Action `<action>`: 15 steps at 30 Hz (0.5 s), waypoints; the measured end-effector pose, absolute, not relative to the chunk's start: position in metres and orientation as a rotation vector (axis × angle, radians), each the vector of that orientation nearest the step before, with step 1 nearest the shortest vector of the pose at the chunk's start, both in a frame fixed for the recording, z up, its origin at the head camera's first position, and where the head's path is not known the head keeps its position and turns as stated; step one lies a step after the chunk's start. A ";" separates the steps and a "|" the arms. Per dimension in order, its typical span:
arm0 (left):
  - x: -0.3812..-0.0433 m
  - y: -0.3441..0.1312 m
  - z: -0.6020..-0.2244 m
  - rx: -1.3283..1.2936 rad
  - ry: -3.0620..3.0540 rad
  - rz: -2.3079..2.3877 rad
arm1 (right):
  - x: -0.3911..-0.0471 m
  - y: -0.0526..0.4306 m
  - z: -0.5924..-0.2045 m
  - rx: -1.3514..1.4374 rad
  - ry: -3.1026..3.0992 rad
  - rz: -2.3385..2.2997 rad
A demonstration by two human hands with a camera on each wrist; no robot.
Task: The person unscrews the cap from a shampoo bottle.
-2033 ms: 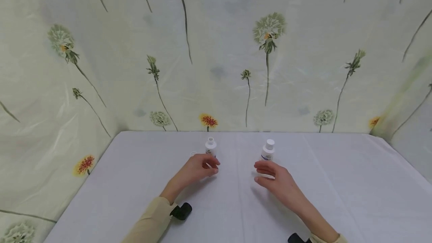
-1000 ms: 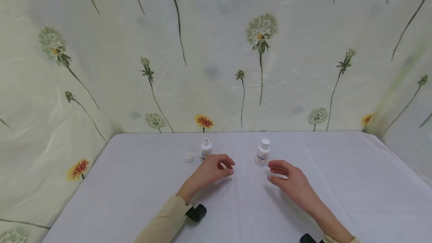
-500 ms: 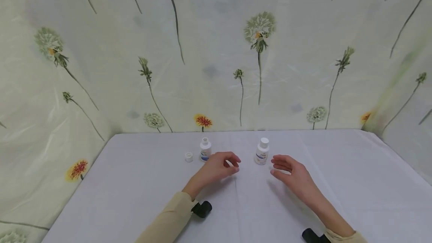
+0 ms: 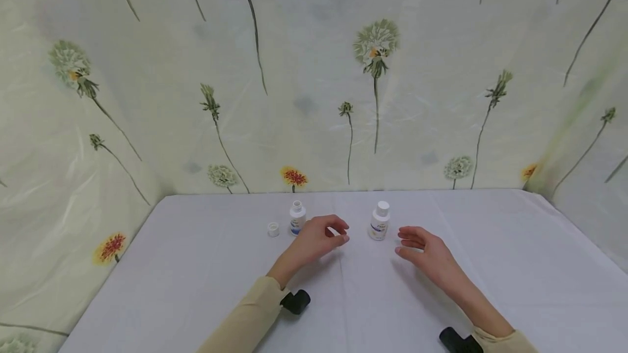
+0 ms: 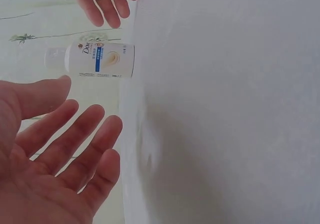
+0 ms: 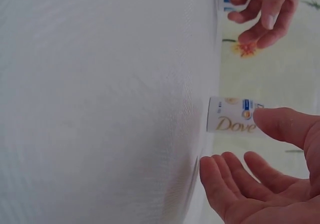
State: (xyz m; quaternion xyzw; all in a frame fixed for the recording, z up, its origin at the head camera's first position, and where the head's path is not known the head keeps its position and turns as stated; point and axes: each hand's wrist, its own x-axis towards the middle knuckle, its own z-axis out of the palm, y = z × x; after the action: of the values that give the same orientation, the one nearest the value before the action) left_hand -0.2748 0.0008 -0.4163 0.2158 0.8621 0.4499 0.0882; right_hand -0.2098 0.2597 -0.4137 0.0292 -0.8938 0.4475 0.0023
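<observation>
A small white Dove bottle (image 4: 379, 223) with a white cap stands upright between the two hands. My left hand (image 4: 318, 239) hovers to its left with relaxed fingers, holding nothing. On its other side my right hand (image 4: 433, 259) is held above the table, fingers loosely bent and apart from the bottle. Behind the left hand stands a second white bottle (image 4: 296, 218), uncapped, its lower part partly covered by that hand. Its likely cap, a small white cap (image 4: 273, 229), lies to the left. In the left wrist view the capped bottle (image 5: 102, 60) appears beyond the open fingers.
A white cloth (image 4: 373, 309) covers the table. A flower-patterned sheet (image 4: 314, 70) hangs behind the table's far edge and along both sides. Black wrist cameras (image 4: 296, 302) sit under the sleeves.
Both hands have shifted right relative to the bottles. My right hand has moved from in front of the capped bottle to its right. The loose cap, partly hidden before, is in full view.
</observation>
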 end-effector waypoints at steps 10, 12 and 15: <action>-0.279 0.010 -0.421 0.604 2.572 1.374 | -0.215 0.262 -0.415 0.095 -2.806 1.416; -0.280 0.012 -0.421 0.596 2.570 1.387 | -0.216 0.261 -0.415 0.082 -2.809 1.427; -0.281 0.014 -0.421 0.587 2.564 1.408 | -0.219 0.260 -0.415 0.063 -2.809 1.443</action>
State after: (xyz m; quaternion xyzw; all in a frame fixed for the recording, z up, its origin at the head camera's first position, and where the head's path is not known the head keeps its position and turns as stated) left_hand -0.2810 0.0140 -0.4206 0.1961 0.8567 0.4706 0.0789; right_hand -0.2185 0.2605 -0.4151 0.0200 -0.8893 0.4567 -0.0086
